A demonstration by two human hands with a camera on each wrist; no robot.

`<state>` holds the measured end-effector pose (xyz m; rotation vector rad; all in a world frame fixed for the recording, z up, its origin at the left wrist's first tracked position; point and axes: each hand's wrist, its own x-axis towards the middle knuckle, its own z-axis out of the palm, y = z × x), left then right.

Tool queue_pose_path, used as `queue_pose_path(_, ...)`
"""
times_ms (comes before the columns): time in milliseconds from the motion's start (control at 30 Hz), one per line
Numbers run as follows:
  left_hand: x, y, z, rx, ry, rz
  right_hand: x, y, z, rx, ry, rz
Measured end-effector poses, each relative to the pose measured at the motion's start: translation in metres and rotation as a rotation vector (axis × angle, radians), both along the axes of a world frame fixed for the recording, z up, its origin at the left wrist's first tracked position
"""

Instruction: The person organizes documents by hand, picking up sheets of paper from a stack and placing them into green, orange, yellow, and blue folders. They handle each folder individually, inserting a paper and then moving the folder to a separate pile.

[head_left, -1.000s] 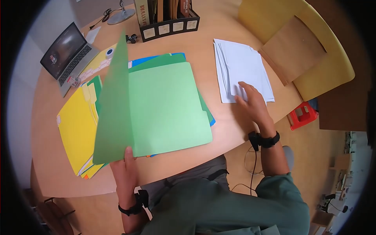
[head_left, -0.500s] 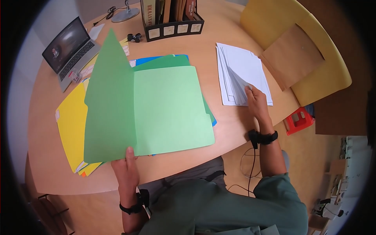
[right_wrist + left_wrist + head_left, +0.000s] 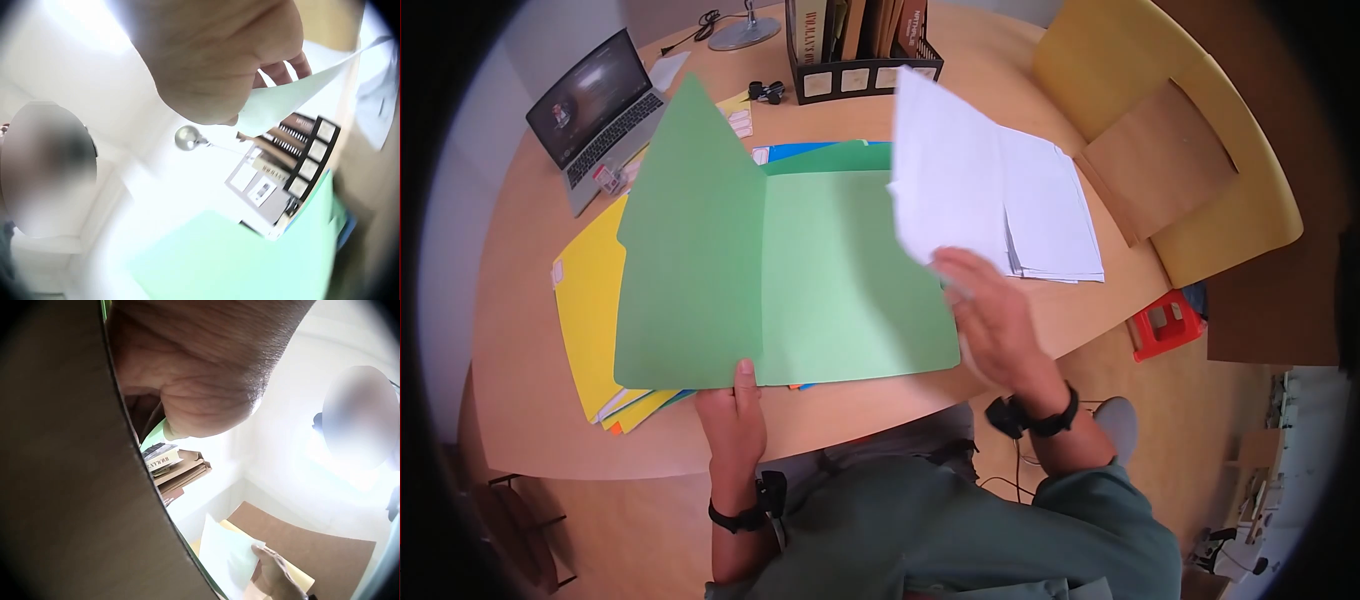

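A light green file folder (image 3: pixel 850 290) lies spread on the table in the head view, its left flap tilted up. My left hand (image 3: pixel 733 420) grips its lower edge near the fold, thumb on top and fingers beneath. To the right, my right hand (image 3: pixel 1000 325) pinches a lifted white sheet (image 3: pixel 945 170) by its lower corner. The sheet stands over the folder's right edge and overlaps the stack of white paper (image 3: pixel 1055 220). In the right wrist view the paper (image 3: pixel 281 103) bends away from the fingers. Blue (image 3: pixel 800 152) and darker green (image 3: pixel 850 158) folders show underneath the open one.
Yellow folders (image 3: pixel 585 310) lie at the left, partly under the raised flap. Behind are a laptop (image 3: pixel 595 115), a small black clip-like item (image 3: pixel 767 92) and a black file rack (image 3: pixel 860 80). A yellow chair (image 3: pixel 1230 190) with a brown envelope (image 3: pixel 1165 160) stands at the right.
My right hand has taken hold of paper from the white stack and carried it left toward the folder. My left hand keeps its grip; the folder's flap has swung further open.
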<state>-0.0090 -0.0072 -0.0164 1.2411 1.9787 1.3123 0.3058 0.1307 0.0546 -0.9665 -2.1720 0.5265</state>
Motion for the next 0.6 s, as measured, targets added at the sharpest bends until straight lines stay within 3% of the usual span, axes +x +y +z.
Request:
queue_pose_path(267, -0.005, -0.004, -0.006, 0.014, 0.056, -0.027, -0.092, -0.031, -0.041, 0.036, -0.071, 0.158)
queue_pose_path(600, -0.005, -0.005, -0.005, 0.050, 0.071, -0.070, -0.128, -0.040, -0.049, 0.088, -0.237, 0.180)
